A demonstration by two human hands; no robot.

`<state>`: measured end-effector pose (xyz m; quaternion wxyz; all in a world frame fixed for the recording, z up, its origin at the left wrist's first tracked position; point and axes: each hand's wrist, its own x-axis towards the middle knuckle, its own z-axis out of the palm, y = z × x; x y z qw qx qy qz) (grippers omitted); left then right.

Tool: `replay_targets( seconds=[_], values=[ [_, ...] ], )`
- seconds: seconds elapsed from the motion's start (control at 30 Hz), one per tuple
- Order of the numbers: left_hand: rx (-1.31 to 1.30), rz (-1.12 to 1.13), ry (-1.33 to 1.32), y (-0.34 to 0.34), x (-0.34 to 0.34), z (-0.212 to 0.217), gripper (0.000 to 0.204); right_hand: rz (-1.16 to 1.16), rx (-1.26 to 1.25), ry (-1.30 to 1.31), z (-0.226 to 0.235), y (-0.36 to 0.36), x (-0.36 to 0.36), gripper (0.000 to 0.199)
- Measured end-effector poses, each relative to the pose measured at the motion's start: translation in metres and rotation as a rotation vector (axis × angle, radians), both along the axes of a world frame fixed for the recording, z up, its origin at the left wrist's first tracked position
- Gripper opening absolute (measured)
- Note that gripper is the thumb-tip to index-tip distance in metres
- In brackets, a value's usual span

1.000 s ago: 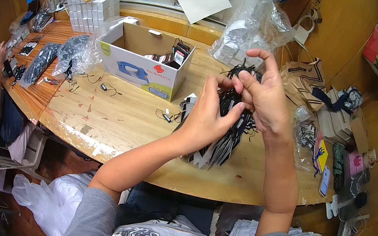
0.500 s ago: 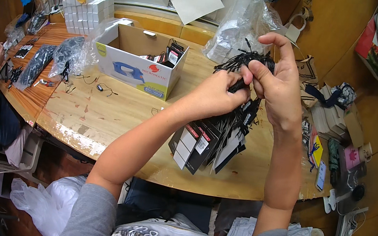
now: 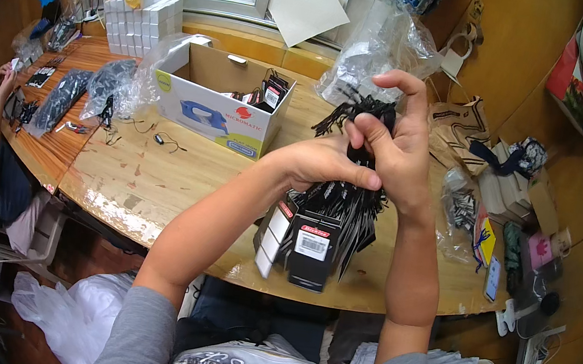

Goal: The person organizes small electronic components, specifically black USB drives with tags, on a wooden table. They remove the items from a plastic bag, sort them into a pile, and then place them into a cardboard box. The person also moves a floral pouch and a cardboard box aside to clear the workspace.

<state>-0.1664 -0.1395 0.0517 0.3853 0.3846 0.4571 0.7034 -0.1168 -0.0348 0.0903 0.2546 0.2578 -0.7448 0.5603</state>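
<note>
Held close together, the right hand (image 3: 402, 149) clamps the bunched cords (image 3: 385, 112) while the left hand (image 3: 324, 163) lies across them just below, its grip hidden, tags (image 3: 312, 250) hanging over the table (image 3: 193, 194); gathering seems underway, and the next move calls for steady tension.

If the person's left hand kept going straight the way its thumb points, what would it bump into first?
Most likely the right hand: the left hand's thumb points rightward at the base of its palm. They look very close, but I can't tell from this view whether they already touch.
</note>
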Motion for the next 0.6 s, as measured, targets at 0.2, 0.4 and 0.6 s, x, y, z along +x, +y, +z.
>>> replay_targets(
  seconds=[0.2,0.4,0.6],
  values=[
    [-0.015,-0.098,-0.208,0.011,0.002,-0.007,0.021,0.017,-0.023,-0.106,0.002,0.003,0.003,0.037],
    [0.047,-0.139,-0.299,0.015,0.0,-0.009,0.013,0.174,-0.662,-0.35,-0.007,0.022,-0.009,0.034],
    [-0.053,-0.181,-0.469,0.009,-0.01,-0.019,0.013,-0.069,-0.212,0.215,-0.02,0.003,-0.022,0.032]
  ],
)
